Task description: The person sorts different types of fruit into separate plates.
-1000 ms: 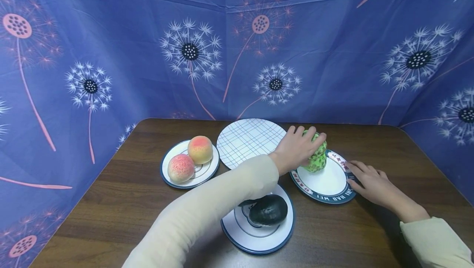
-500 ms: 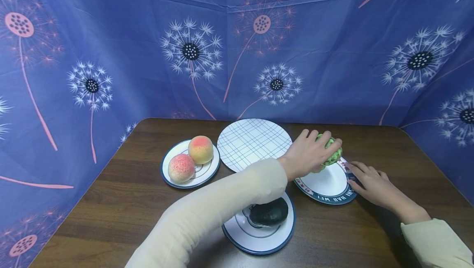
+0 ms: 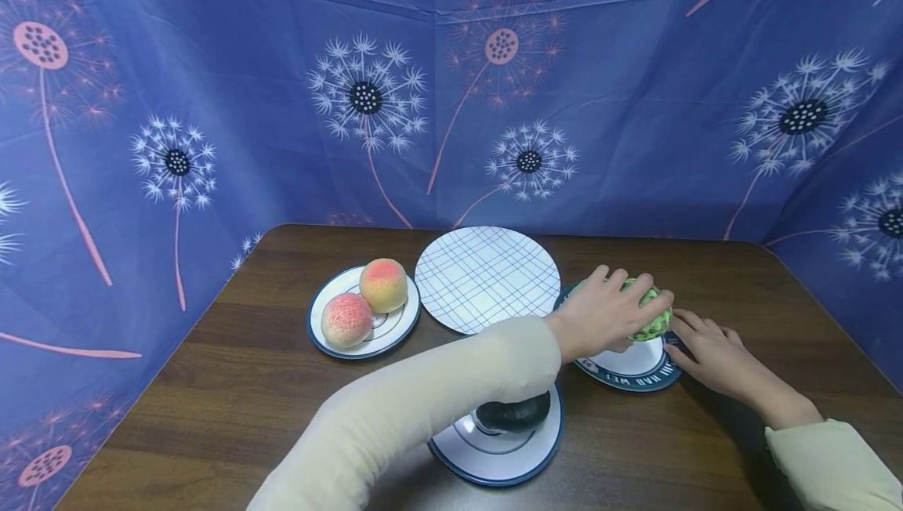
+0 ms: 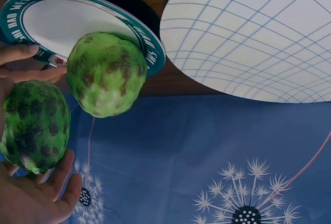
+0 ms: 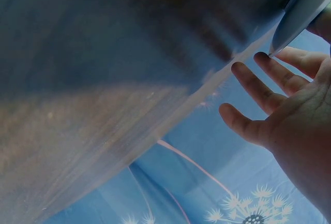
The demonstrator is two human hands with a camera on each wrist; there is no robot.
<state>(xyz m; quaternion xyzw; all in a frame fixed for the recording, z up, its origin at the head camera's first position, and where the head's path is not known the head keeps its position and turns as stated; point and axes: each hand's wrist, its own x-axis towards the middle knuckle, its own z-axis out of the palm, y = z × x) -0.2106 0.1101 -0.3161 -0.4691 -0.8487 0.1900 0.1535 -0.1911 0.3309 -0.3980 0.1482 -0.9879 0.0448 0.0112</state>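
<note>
My left hand (image 3: 605, 313) grips a green, knobbly custard apple (image 3: 653, 321) over the right side of a plate with a dark green lettered rim (image 3: 638, 380). In the left wrist view, curled fingers surround this custard apple (image 4: 36, 125). A second, browner custard apple (image 4: 106, 74) sits on the plate; in the head view my left hand hides most of it. My right hand (image 3: 727, 366) touches the plate's right rim with its fingertips, and its fingers are spread and fairly straight in the right wrist view.
Left of the lettered plate lies a large white plate with a blue grid (image 3: 487, 272). Two peaches (image 3: 347, 320) rest on a blue-rimmed plate (image 3: 324, 345) farther left. A dark, smooth oval fruit (image 3: 518, 414) lies on the front plate (image 3: 497, 470), partly under my left sleeve.
My left hand has moved right and slightly toward me with its custard apple, from the plate's back left to its right side. My right hand stays at the rim.
</note>
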